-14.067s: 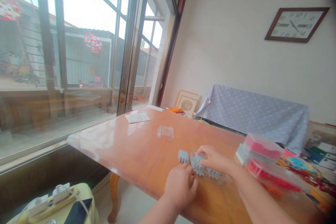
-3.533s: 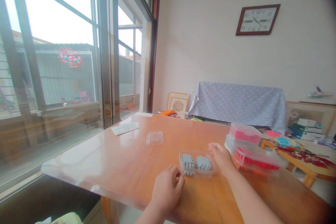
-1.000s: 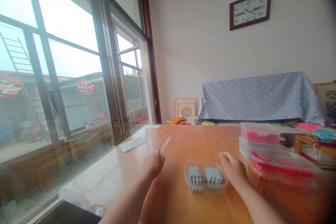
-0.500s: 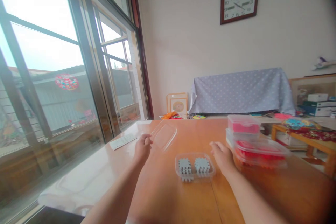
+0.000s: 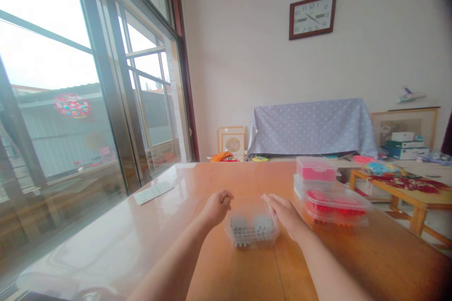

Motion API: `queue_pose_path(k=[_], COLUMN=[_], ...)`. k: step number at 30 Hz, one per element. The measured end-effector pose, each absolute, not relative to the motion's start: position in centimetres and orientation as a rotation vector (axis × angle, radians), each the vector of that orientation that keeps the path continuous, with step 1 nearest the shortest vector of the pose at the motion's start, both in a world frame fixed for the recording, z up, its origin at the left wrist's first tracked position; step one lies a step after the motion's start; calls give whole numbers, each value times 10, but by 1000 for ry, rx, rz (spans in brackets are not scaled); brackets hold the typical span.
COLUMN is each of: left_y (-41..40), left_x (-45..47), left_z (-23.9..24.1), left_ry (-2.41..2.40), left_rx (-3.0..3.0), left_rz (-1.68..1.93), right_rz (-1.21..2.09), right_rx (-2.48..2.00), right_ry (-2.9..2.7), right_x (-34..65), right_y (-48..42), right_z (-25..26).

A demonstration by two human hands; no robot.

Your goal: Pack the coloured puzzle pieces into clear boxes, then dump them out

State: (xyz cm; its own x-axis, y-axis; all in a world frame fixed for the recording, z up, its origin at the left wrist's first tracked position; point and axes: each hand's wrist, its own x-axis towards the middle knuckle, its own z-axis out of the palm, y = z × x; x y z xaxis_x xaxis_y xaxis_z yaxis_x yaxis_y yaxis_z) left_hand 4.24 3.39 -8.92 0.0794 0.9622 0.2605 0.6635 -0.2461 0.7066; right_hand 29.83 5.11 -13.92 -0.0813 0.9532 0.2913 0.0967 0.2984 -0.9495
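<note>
A clear plastic container point(image 5: 252, 243) with grey interlocking pieces point(image 5: 240, 228) inside stands on the table in front of me. Over its top lies a clear plastic lid point(image 5: 250, 207), blurred; whether it is pressed down all round I cannot tell. My left hand point(image 5: 218, 207), fingers curled in a pinch, grips the lid at its far left corner. At the opposite side my right hand point(image 5: 284, 214) has its fingers along the lid's right edge and appears to hold it there.
To the right, a clear box with pink contents point(image 5: 316, 170) sits on another clear box, beside a lidded container with red pieces point(image 5: 335, 207). A paper booklet point(image 5: 154, 193) lies on the wooden table point(image 5: 226, 277) at left. Glass windows line the left side.
My left hand has brought the clear lid from the left of the table over the container. My right hand has come in to the lid's right edge. The view has shifted slightly.
</note>
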Motion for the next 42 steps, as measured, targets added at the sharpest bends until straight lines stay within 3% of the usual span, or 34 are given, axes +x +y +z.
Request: queue_pose_path(k=[12,21,42], left_y=[32,22,42], left_x=[41,49,52], left_z=[-124,-155,-178], left_ry=[1824,1677,1489], left_rx=[1700,1439,1251], left_rz=[1168,1189,1278], right_rz=[943,873,975], right_rx=[-1193,-1294,-1230], right_ry=[-1459,-1499,-1552], right_x=[302,301,298], right_y=[62,64,70], right_z=[-154,-163,-177])
